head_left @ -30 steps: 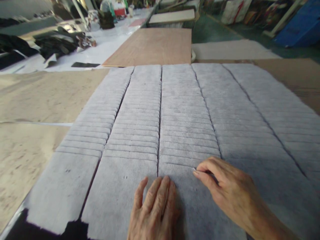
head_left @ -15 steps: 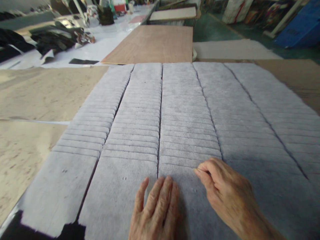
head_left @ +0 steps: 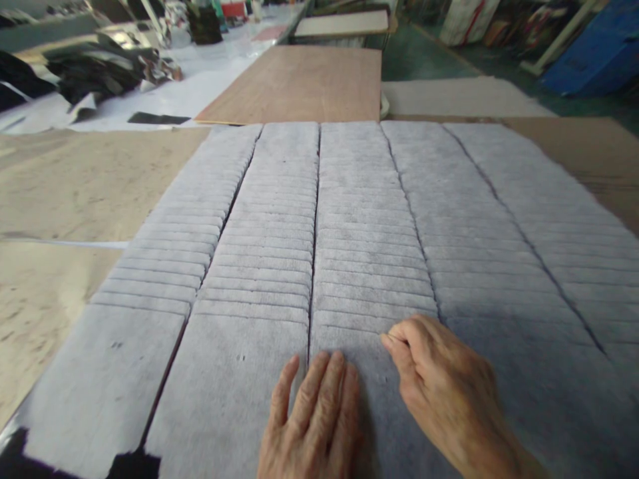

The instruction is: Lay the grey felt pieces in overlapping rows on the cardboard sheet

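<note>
Grey felt-like sheets (head_left: 369,239) lie overlapped like shingles in several long columns before me. My left hand (head_left: 314,412) rests flat, fingers stretched, across the seam between two columns near the front. To its right, my right hand (head_left: 439,386) is closed in a pinch at the front edge of the overlap in the middle column. Thumb and forefinger hold the edge of a grey sheet there; the pinched bit itself is mostly hidden. Black material (head_left: 134,464) shows under the sheets' front end at lower left.
Beyond the sheets lies a brown wooden board (head_left: 299,83). Dark fabric pieces (head_left: 94,70) are heaped on a white table (head_left: 200,80) at the back left. Tan speckled sheeting (head_left: 74,179) covers the left side. A blue object (head_left: 594,53) stands at the far right.
The view has shifted slightly, so the sheets sit a little farther left in the picture. My right hand keeps its pinch at the overlap edge; my left hand stays flat.
</note>
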